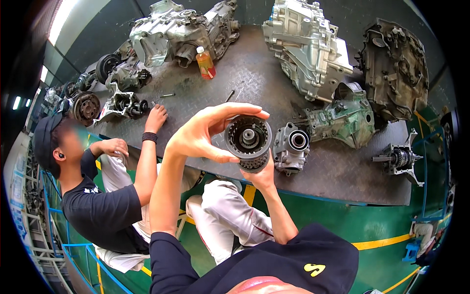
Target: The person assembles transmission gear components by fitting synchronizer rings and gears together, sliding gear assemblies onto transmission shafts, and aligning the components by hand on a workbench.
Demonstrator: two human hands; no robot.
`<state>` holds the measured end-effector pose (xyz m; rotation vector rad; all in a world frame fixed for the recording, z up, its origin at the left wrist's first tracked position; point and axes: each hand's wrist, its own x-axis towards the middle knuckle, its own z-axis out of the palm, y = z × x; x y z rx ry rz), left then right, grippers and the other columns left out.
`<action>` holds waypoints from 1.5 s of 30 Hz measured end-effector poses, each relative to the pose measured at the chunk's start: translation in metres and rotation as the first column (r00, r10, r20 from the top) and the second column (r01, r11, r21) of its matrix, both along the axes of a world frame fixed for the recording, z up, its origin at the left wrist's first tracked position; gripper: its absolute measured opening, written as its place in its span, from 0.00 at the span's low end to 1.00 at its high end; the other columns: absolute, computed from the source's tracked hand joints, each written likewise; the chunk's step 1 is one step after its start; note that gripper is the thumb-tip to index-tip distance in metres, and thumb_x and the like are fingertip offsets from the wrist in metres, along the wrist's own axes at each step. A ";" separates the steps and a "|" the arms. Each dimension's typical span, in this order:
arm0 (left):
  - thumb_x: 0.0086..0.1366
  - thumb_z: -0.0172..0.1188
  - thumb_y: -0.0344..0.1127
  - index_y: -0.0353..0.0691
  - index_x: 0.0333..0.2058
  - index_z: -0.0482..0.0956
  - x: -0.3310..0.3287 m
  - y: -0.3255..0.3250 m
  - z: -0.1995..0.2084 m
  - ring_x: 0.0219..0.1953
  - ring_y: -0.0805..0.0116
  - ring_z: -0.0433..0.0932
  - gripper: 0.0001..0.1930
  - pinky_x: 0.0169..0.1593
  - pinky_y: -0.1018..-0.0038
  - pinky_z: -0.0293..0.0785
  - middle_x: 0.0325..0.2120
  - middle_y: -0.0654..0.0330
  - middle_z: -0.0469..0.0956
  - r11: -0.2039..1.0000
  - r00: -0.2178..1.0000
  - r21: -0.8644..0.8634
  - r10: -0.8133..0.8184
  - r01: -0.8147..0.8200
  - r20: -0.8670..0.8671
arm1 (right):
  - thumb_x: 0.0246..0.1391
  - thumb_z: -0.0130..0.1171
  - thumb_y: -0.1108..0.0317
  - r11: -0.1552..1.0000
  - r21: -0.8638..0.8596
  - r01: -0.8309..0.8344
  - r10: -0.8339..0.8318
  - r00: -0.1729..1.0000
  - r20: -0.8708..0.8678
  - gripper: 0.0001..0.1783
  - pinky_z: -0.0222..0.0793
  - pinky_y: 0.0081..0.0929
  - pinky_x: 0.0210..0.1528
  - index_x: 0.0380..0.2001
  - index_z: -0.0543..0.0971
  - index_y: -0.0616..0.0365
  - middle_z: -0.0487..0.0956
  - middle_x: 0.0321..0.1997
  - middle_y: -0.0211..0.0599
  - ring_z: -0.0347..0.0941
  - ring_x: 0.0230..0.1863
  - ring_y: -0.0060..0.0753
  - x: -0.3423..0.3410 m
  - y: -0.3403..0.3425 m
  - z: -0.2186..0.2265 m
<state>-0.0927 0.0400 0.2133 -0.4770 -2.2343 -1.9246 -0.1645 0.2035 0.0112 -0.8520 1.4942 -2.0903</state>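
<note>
In front of me, above the near edge of the bench, I hold up a dark metal gear drum with a toothed rim. Its open end faces up and shows a round shaft end in the hollow. My left hand curls around the drum's rim from the left, thumb low and fingers across the top. From beneath, my right hand grips the lower part; most of its fingers are hidden behind the drum. Close by on the right, a small silver housing with a round bearing opening stands on the bench.
A co-worker sits at my left, one hand on the metal bench. Large silver gearbox casings stand at the back, with a drink bottle between them. A greenish housing and a gear assembly lie right.
</note>
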 end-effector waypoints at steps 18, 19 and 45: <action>0.45 0.78 0.32 0.30 0.66 0.60 -0.007 0.000 -0.022 0.69 0.54 0.61 0.49 0.71 0.58 0.55 0.66 0.44 0.62 0.999 0.996 0.048 -0.003 0.008 -0.093 | 0.32 0.77 0.72 0.998 0.052 -0.037 0.038 0.999 -0.030 0.42 0.71 0.29 0.56 0.54 0.67 0.61 0.78 0.50 0.39 0.75 0.51 0.28 -0.005 -0.001 -0.028; 0.49 0.76 0.35 0.32 0.66 0.59 -0.002 -0.005 -0.023 0.70 0.50 0.59 0.48 0.72 0.55 0.52 0.67 0.43 0.59 0.999 0.994 0.047 0.019 -0.014 -0.104 | 0.31 0.77 0.72 0.998 0.060 -0.027 0.030 0.998 -0.051 0.43 0.70 0.29 0.57 0.54 0.67 0.61 0.78 0.49 0.38 0.75 0.51 0.28 -0.008 0.000 -0.030; 0.71 0.58 0.46 0.49 0.15 0.62 0.031 -0.070 -0.193 0.11 0.83 0.56 0.25 0.16 0.80 0.50 0.10 0.73 0.59 0.118 0.287 0.408 0.878 -0.905 0.383 | 0.35 0.72 0.76 0.999 -0.023 0.030 -0.031 0.999 -0.023 0.30 0.72 0.27 0.52 0.47 0.76 0.61 0.81 0.45 0.33 0.77 0.44 0.26 0.000 0.001 -0.012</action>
